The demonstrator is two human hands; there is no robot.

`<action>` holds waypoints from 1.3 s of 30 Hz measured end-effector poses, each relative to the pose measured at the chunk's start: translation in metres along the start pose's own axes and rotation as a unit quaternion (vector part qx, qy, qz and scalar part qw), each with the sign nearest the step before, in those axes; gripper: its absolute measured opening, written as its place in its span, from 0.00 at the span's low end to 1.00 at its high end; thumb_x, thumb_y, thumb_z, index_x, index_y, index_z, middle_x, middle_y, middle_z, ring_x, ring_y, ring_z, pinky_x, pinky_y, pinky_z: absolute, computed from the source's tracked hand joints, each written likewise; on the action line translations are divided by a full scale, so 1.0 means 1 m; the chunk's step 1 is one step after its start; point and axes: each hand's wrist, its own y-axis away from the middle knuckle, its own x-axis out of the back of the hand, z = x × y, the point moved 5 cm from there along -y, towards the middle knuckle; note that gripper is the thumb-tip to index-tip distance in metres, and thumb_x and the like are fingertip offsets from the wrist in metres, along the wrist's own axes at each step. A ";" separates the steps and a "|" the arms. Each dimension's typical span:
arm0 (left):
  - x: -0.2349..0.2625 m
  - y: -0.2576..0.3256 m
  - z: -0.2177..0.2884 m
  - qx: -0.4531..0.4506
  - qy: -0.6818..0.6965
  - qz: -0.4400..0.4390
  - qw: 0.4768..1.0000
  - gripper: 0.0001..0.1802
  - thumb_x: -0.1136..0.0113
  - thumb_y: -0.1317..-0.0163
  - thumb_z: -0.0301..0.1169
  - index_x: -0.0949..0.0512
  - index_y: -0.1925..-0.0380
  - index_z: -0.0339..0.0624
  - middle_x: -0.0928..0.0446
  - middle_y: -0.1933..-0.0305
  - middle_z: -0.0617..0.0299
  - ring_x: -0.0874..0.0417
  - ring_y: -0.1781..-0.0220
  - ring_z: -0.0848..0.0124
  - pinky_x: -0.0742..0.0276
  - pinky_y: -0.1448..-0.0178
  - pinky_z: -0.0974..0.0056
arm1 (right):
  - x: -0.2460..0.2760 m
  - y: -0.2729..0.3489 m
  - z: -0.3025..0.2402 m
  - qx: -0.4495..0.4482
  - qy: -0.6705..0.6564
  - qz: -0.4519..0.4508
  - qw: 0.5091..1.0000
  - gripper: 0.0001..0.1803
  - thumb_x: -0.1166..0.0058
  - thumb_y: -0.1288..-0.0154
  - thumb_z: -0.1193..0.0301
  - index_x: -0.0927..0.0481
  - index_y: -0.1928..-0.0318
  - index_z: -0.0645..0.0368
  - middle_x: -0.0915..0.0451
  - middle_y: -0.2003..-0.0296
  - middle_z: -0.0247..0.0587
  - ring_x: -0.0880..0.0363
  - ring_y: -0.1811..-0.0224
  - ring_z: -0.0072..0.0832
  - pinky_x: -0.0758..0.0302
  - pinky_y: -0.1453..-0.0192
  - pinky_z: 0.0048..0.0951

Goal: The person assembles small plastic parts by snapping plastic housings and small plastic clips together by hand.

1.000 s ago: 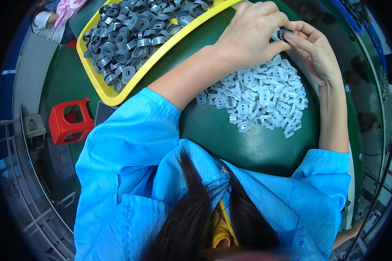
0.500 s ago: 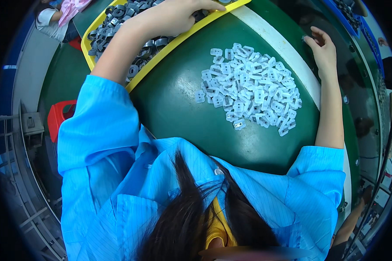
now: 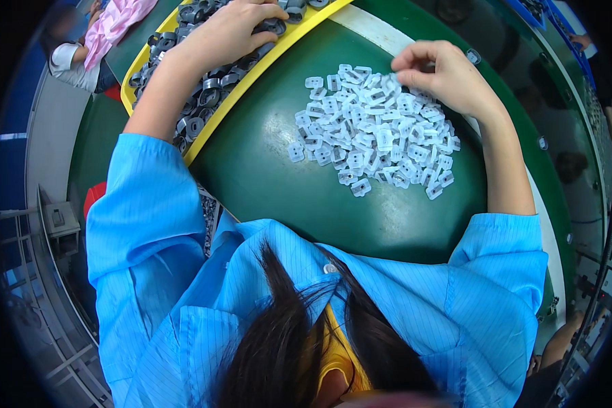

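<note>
Both hands are picking parts: the left hand (image 3: pixel 228 34) lies curled on the dark metal rings (image 3: pixel 204 95) in the yellow tray (image 3: pixel 241 95) left of the heap of white plastic clips (image 3: pixel 374 129), while the right hand (image 3: pixel 445 78) pinches at that heap's far edge, whether it grips a clip I cannot tell; next seems to call for bringing ring and clip together.

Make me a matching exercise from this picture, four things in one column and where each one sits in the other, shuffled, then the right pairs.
Things:
1. left hand
2. right hand
3. heap of small white plastic clips
4. shallow yellow plastic tray

Places:
A. loose on the green tabletop
B. pinching at the heap's far edge
C. along the table's left side, filled with grey metal rings
D. resting on the grey rings

Pairs: 1-D, 2-B, 3-A, 4-C
</note>
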 end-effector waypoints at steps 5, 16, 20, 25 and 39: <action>-0.018 -0.025 -0.012 0.331 -0.355 -0.079 0.871 0.17 0.36 0.46 0.31 0.24 0.56 0.38 0.25 0.59 0.54 0.23 0.55 0.60 0.26 0.49 0.62 | 0.021 0.008 0.015 0.004 0.054 0.167 0.984 0.12 0.42 0.42 0.68 0.17 0.62 0.64 0.18 0.70 0.44 0.19 0.67 0.30 0.24 0.56 0.29; -0.091 -0.055 -0.022 0.414 0.100 0.222 0.877 0.17 0.34 0.47 0.24 0.26 0.58 0.32 0.22 0.69 0.63 0.23 0.67 0.80 0.26 0.65 0.74 | -0.004 0.011 -0.018 -0.079 0.180 0.099 0.975 0.13 0.39 0.46 0.65 0.17 0.70 0.66 0.19 0.74 0.52 0.18 0.68 0.42 0.23 0.59 0.37; -0.114 -0.048 -0.030 0.389 0.320 0.219 0.836 0.15 0.38 0.45 0.19 0.27 0.57 0.31 0.23 0.64 0.63 0.21 0.61 0.78 0.24 0.57 0.74 | 0.004 0.007 0.003 -0.088 0.003 0.058 0.994 0.10 0.37 0.48 0.69 0.18 0.73 0.64 0.19 0.77 0.40 0.21 0.73 0.26 0.25 0.64 0.26; -0.116 -0.047 -0.027 0.353 0.211 0.200 0.889 0.23 0.36 0.43 0.23 0.26 0.45 0.37 0.20 0.56 0.58 0.20 0.55 0.77 0.24 0.50 0.74 | 0.021 0.003 0.017 -0.067 -0.262 0.101 0.957 0.11 0.34 0.46 0.66 0.17 0.68 0.61 0.20 0.73 0.32 0.26 0.72 0.15 0.33 0.69 0.16; -0.116 -0.049 -0.020 0.298 0.237 0.265 0.886 0.21 0.38 0.44 0.17 0.28 0.49 0.32 0.22 0.56 0.58 0.20 0.53 0.75 0.23 0.48 0.72 | 0.004 0.005 0.003 -0.082 -0.300 0.208 0.927 0.11 0.34 0.45 0.66 0.16 0.67 0.61 0.22 0.75 0.29 0.31 0.75 0.12 0.39 0.72 0.15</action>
